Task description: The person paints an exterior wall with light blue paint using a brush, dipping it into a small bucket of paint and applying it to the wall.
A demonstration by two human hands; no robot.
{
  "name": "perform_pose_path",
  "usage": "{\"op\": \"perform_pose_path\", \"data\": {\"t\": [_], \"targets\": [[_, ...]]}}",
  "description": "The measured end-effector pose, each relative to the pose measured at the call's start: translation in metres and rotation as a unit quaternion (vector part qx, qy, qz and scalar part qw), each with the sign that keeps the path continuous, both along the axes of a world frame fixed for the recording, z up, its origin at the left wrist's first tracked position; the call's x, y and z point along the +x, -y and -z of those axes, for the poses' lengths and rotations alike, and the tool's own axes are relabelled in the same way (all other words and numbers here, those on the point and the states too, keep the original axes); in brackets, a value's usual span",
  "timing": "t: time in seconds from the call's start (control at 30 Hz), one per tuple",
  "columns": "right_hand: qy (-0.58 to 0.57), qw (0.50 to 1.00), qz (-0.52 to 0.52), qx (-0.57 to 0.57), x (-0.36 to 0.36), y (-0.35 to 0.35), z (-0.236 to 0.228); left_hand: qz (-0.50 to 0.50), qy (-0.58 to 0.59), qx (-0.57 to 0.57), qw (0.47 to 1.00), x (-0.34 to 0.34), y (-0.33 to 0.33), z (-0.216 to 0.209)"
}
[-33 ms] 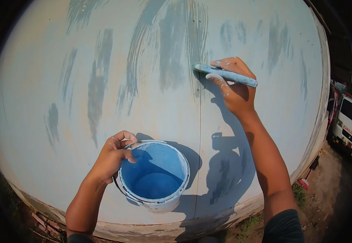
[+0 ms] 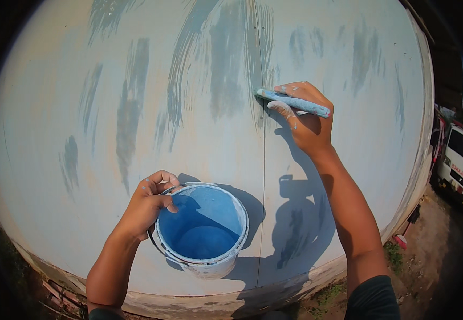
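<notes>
A paintbrush (image 2: 295,103) with a paint-smeared light blue handle is gripped in my right hand (image 2: 312,125). Its bristle end touches the pale blue panel wall (image 2: 189,154) at the vertical seam, beside grey-blue strokes. My left hand (image 2: 149,205) pinches the left rim of a white paint bucket (image 2: 213,270), its thumb over the inner side. Blue coats the bucket's inside, with a darker blue pool of paint at the bottom. Specks of paint dot both hands, and white covers my right thumb.
Grey-blue patches (image 2: 130,114) mark the wall on either side of the seam. My shadow (image 2: 298,224) falls right of the bucket. A weathered ledge (image 2: 189,304) runs along the wall's foot. Beyond the right edge, a white van (image 2: 458,160) stands on dirt ground.
My right hand and the brush have moved slightly down along the seam. The bucket in my left hand has shifted up a touch.
</notes>
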State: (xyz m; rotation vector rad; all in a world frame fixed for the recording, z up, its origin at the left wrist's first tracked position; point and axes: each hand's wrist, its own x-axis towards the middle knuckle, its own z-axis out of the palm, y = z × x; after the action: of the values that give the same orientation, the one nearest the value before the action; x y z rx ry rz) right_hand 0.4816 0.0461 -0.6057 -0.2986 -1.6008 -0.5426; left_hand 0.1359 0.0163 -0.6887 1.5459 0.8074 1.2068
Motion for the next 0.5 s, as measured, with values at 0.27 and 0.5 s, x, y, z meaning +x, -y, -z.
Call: {"op": "perform_pose_path", "data": {"t": [0.27,0.5], "targets": [[0.231,0.954,0.190,-0.023,-0.019,0.025,0.090,-0.064,-0.004,0.051,0.997,-0.028,0.013,0.019],[0.094,0.984,0.129,-0.073,-0.017,0.030,0.045,-0.050,0.013,0.050,0.997,-0.036,0.011,0.028]]}}
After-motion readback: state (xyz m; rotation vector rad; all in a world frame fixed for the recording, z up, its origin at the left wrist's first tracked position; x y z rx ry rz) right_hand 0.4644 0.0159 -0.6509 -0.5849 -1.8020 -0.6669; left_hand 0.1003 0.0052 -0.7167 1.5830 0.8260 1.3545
